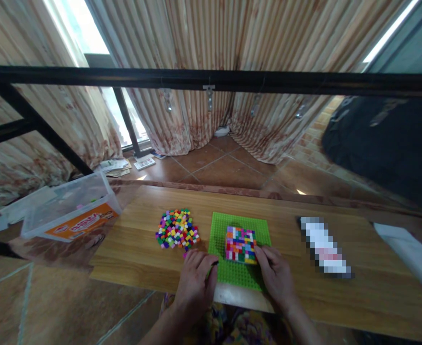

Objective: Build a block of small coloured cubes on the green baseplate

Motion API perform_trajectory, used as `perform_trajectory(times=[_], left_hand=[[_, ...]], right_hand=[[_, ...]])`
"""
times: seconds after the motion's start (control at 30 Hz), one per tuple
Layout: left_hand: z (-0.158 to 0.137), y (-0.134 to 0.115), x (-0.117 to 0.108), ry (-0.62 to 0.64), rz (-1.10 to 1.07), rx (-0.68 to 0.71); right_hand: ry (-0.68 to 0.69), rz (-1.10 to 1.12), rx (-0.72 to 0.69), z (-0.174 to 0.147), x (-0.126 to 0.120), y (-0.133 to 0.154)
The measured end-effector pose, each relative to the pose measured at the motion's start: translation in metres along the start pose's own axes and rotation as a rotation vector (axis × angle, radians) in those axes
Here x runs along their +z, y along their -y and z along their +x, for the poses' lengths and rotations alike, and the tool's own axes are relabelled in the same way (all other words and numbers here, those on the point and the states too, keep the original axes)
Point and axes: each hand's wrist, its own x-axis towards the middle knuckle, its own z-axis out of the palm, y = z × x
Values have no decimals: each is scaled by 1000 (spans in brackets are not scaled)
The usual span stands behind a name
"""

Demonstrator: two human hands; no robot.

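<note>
A green studded baseplate [238, 278] lies on the wooden table in front of me. On it sits a low rectangular block of multicoloured toy bricks [240, 245]. My right hand [277, 277] is closed at the block's right front corner, thumb against its edge and the other fingers curled. Over the baseplate's left front edge, my left hand [198, 277] is closed in a pinch, with a small dark piece [215, 263] showing at the fingertips. What kind of piece that is cannot be made out. A heap of small loose toy bricks [177, 229] lies beyond my left hand.
A clear plastic bin [72, 206] with an orange label stands left of the wooden table [132, 239]. A pixelated oblong item [326, 247] lies on the right, near a white sheet [408, 254]. A black metal bar [211, 79] crosses in front of the curtains.
</note>
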Motion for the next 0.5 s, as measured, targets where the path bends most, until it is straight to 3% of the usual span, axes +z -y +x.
perform_trajectory(times=[0.3, 0.5], left_hand=[[-4, -1, 17, -47, -91, 62], [-7, 3, 20, 99, -234, -28]], right_hand=[[22, 9, 29, 0, -1, 2], [28, 19, 51, -1, -1, 3]])
